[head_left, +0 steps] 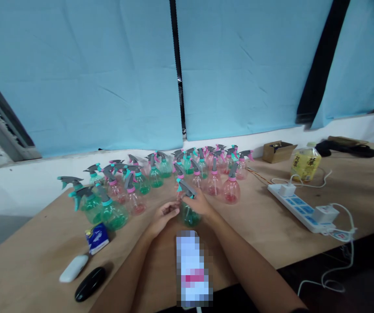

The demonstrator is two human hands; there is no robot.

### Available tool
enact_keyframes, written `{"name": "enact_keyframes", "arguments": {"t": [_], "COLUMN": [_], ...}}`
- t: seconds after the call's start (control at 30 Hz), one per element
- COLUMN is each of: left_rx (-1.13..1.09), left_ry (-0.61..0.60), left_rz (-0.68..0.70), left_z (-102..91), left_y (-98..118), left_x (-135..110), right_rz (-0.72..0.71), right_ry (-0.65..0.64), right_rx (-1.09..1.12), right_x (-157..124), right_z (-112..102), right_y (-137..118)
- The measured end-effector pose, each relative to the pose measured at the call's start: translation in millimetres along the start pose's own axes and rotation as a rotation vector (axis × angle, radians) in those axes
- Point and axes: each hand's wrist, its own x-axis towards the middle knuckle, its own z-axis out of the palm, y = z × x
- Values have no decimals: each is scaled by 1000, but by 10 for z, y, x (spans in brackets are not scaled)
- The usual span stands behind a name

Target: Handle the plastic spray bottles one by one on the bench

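Note:
A green spray bottle (191,216) with a grey and teal trigger head stands on the table in front of me. My right hand (199,203) is closed around its neck, just under the head. To the left of it, my left hand (165,217) is open with loosely bent fingers, close to the bottle and holding nothing. Several more pink and green spray bottles stand behind and to the left, among them a pink spray bottle (231,191) on the right and a green spray bottle (114,215) on the left. A phone (192,265) with a blurred screen lies nearest me.
A blue packet (97,238), a white case (74,268) and a black case (90,284) lie at front left. On the right are a power strip (299,211) with plugged chargers and cables, a drink bottle (305,163) and a cardboard box (276,152). Blue curtains (108,78) hang behind.

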Motion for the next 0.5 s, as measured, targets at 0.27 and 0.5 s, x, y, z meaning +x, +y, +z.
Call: {"name": "enact_keyframes", "arguments": {"t": [0.27,0.5], "left_rx": [-99,-125], "left_ry": [176,163], "left_rz": [-76,-75], "left_z": [-15,27], "left_y": [18,16], "left_x": [43,37], "right_rz": [34,65], "right_ry": [-106,-78], "right_rx": [82,179], "right_x": [17,18], "right_z": [-3,51], "right_y": [-34,-8]}}
